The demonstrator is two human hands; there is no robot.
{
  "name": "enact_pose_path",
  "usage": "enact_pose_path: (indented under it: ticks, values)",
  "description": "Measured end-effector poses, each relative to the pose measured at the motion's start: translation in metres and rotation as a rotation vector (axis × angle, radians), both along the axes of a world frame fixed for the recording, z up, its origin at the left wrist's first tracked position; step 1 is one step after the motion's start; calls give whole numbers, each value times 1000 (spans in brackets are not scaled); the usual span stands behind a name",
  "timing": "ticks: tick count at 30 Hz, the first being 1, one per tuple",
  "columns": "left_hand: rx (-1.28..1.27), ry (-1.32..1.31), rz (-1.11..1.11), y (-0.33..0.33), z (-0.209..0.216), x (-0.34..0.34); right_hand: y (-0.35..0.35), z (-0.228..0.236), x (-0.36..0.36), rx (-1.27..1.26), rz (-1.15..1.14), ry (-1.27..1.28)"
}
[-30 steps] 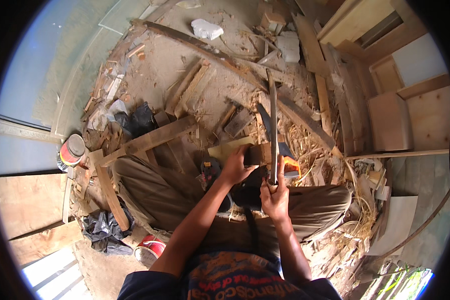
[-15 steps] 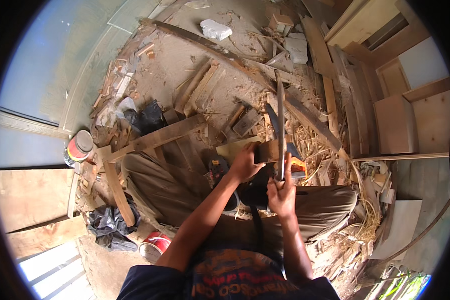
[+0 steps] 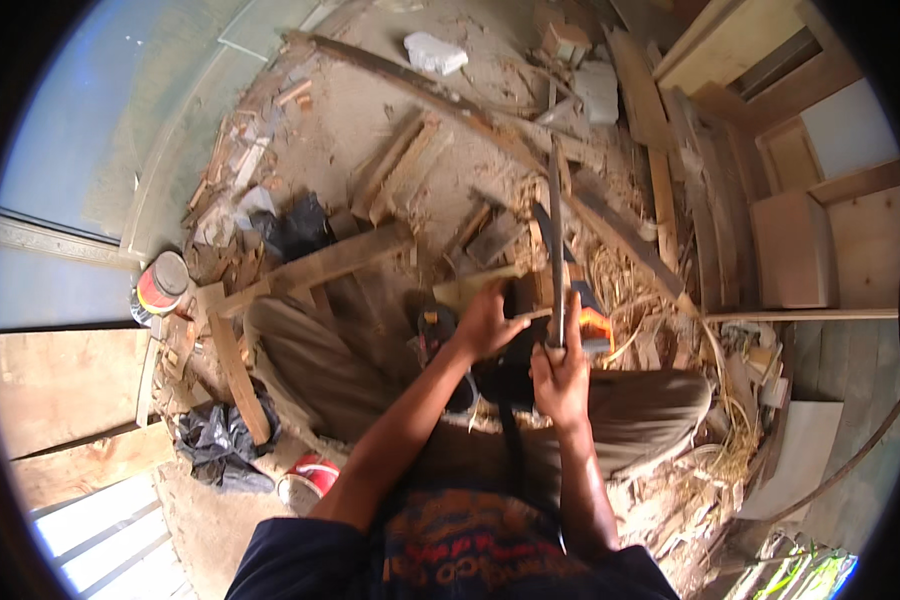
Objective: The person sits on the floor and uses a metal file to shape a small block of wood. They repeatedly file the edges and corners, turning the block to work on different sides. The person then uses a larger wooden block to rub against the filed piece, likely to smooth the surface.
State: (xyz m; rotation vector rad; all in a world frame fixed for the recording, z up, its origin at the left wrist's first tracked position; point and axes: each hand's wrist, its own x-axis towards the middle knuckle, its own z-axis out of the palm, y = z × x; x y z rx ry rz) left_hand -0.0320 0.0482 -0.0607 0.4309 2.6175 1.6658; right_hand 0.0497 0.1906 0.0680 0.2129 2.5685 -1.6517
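Mid-chop, right hand (image 3: 560, 375) with fingers wrapped tight around the long blade (image 3: 554, 235), left hand (image 3: 485, 325) pressing the wood piece (image 3: 480, 288) between the knees; next calls for a controlled downstroke.

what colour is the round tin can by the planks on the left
Orange-red with a pale lid, on the round tin can, in the head view.

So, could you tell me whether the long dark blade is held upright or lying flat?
Upright: the long dark blade rises straight from the right hand, its tip pointing away over the wood scraps.
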Motion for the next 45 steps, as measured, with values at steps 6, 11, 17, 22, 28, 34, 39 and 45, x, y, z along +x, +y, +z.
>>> enact_pose_path:
  ticks: [6, 11, 17, 22, 28, 34, 39, 45]
  values:
    - [-58, -31, 22, 0, 32, -10, 2, 10, 1, 3, -63, 101]
    - [-73, -39, -6, 11, -6, 3, 19, -38, 5, -27, -50, 73]
    - [-25, 27, 19, 10, 58, -6, 14, 30, 14, -46, -127, -40]
    - [15, -41, 19, 13, -10, 7, 19, -47, 10, -33, -84, -58]
    - [-18, 99, -13, 10, 39, -9, 13, 11, 9, -32, -100, 69]
    - [-53, -87, -23, 8, 9, -5, 22, -65, 15, 51, -27, 7]
    - [-67, -13, -15, 10, 17, -6, 15, -15, 5, 76, -66, -89]
    - [-42, -68, -20, -2, 24, -7, 10, -30, 13, 51, -22, 32]
